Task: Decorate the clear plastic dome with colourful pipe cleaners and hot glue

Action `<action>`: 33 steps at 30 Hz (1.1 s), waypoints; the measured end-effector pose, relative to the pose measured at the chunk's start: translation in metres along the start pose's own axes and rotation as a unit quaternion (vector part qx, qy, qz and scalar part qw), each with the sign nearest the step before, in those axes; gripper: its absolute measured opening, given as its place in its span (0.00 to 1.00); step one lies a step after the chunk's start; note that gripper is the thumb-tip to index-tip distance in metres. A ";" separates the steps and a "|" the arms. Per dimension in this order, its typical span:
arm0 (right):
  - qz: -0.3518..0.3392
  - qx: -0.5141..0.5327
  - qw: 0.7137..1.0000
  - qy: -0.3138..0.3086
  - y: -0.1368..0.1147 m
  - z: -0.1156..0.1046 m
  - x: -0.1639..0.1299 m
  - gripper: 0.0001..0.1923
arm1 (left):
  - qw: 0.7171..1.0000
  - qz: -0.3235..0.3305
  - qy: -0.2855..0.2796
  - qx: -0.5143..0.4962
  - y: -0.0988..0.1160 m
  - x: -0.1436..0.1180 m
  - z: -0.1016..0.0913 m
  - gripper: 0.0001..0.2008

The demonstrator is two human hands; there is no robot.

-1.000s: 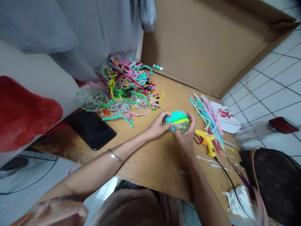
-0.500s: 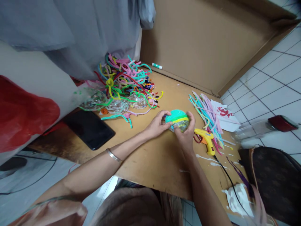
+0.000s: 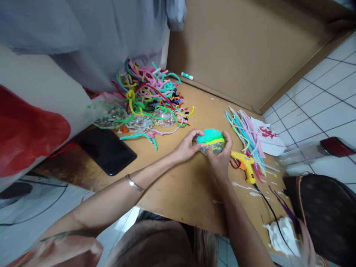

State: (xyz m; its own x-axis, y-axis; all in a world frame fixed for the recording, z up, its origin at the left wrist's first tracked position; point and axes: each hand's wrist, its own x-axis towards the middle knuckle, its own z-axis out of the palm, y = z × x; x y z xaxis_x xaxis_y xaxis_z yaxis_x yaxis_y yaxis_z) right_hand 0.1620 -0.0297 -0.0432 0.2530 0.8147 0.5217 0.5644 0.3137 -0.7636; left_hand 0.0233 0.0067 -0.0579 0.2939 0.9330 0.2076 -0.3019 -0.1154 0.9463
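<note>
Between my two hands is a ball [image 3: 210, 137], its upper part covered in turquoise and green pipe cleaner with a yellow strip across it; the lower part looks clear and speckled. My left hand [image 3: 187, 147] grips its left side, thumb along the yellow strip. On the right and near side, my right hand [image 3: 221, 157] closes on it with thumb and fingers. A yellow hot glue gun [image 3: 244, 165] lies just right of my right hand. Beyond it rests a bundle of pastel pipe cleaners [image 3: 246, 129].
To the left are a black phone [image 3: 107, 151], a tangled heap of coloured pipe cleaners [image 3: 150, 83] and clear speckled domes [image 3: 140, 123]. A glue stick [image 3: 187, 76] lies by the cardboard wall [image 3: 222, 48]. On the right sit a brown bag [image 3: 328, 211], white tissue [image 3: 282, 235] and a cable [image 3: 269, 207].
Both hands keep their hold on the ball, which is tilted very slightly. The whole view has shifted a little; nothing else has visibly moved.
</note>
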 end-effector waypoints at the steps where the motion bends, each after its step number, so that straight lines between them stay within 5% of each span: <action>1: 0.002 0.003 1.000 0.000 0.000 0.000 0.000 0.36 | 1.000 -0.003 -0.002 -0.003 0.001 0.000 0.000 0.20; 21: 0.005 0.042 0.999 -0.028 -0.002 -0.003 0.000 0.37 | 1.000 -0.013 0.016 0.015 0.003 -0.001 0.004 0.20; 33: 0.045 0.210 0.976 0.017 0.019 -0.005 0.003 0.36 | 0.999 -0.021 0.017 -0.042 -0.003 0.009 -0.017 0.18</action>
State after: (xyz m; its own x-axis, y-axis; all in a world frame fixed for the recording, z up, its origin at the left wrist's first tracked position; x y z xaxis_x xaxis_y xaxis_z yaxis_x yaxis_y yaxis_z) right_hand 0.1774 -0.0242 -0.0538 0.3176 0.8337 0.4517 0.1676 0.4195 -0.8921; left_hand 0.0118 0.0208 -0.0632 0.2779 0.9474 0.1584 -0.3650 -0.0484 0.9298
